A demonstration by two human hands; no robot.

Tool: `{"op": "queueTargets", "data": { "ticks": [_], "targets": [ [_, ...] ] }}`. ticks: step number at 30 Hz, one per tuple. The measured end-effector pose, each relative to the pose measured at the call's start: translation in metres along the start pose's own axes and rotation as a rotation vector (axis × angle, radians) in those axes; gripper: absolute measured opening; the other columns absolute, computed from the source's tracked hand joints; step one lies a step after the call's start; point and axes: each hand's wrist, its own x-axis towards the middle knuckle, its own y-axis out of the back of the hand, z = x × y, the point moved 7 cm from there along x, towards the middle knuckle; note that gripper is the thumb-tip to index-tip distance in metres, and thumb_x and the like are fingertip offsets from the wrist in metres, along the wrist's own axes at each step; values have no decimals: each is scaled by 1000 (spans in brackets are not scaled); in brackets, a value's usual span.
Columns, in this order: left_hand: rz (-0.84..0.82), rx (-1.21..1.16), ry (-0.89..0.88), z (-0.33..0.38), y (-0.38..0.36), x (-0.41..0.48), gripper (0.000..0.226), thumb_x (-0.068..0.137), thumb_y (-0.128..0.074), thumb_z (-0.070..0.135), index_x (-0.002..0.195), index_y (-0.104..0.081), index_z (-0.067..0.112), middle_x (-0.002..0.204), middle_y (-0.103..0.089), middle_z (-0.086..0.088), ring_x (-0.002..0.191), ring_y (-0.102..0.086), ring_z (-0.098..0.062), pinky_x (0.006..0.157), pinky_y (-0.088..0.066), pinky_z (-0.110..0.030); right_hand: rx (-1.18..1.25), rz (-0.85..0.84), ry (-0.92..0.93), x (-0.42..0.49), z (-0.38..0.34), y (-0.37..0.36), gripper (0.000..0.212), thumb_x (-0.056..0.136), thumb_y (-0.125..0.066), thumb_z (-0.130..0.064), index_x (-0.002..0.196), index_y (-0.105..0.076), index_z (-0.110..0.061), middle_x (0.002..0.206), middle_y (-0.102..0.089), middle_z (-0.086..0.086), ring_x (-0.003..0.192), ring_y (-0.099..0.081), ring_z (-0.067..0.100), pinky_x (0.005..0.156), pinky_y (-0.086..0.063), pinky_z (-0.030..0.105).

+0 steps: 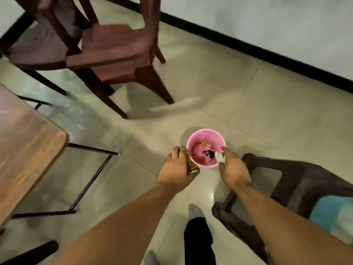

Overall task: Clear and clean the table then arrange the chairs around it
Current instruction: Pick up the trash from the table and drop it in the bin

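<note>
A pink bin (pixel 205 135) stands on the tiled floor, with scraps and a purple wrapper inside. My left hand (pixel 176 166) grips a gold-brown can (pixel 192 165) just beside the bin's left rim. My right hand (pixel 232 167) pinches a crumpled white tissue (pixel 220 157) over the bin's right rim. The wooden table (pixel 24 148) with black metal legs is at the left. Two red-brown plastic chairs (pixel 112 46) stand at the upper left, close together.
A dark brown plastic chair (pixel 298 180) with a blue cloth (pixel 333 213) on its seat stands at the right, close to my right arm. My legs and grey socks show at the bottom. A wall with a black skirting runs along the upper right.
</note>
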Motion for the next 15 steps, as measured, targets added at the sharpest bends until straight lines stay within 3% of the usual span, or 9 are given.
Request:
{"op": "queueTargets", "data": {
  "ticks": [6, 9, 12, 15],
  "targets": [
    [-69, 41, 36, -30, -63, 77, 88, 85, -70, 51, 152, -23, 18, 150, -32, -3, 134, -43, -27, 111, -39, -41, -78, -105, 49, 102, 34, -79, 62, 96, -49, -12, 150, -25, -32, 118, -67, 6, 93, -66, 29, 76, -58, 47],
    [-102, 75, 6, -40, -90, 106, 89, 83, -72, 51, 151, -24, 19, 149, -32, -2, 135, -42, -26, 113, -36, -39, -68, -158, 69, 132, 47, -108, 54, 99, -42, -16, 145, -27, -39, 121, -66, 4, 94, -66, 30, 79, -58, 48],
    [-116, 115, -25, -46, -114, 133, 94, 79, -75, 54, 150, -24, 20, 147, -33, -2, 134, -44, -25, 114, -35, -39, 0, -168, 48, 155, 62, -128, 50, 102, -40, -19, 147, -33, -37, 137, -58, 4, 110, -60, 29, 92, -51, 45],
    [-112, 113, -43, -46, -126, 151, 97, 77, -78, 54, 150, -24, 19, 147, -33, -3, 134, -44, -25, 116, -36, -40, -6, 3, 74, 163, 63, -124, 59, 96, -55, -17, 151, -33, -24, 153, -40, 3, 134, -44, 27, 105, -47, 47]
  ]
}}
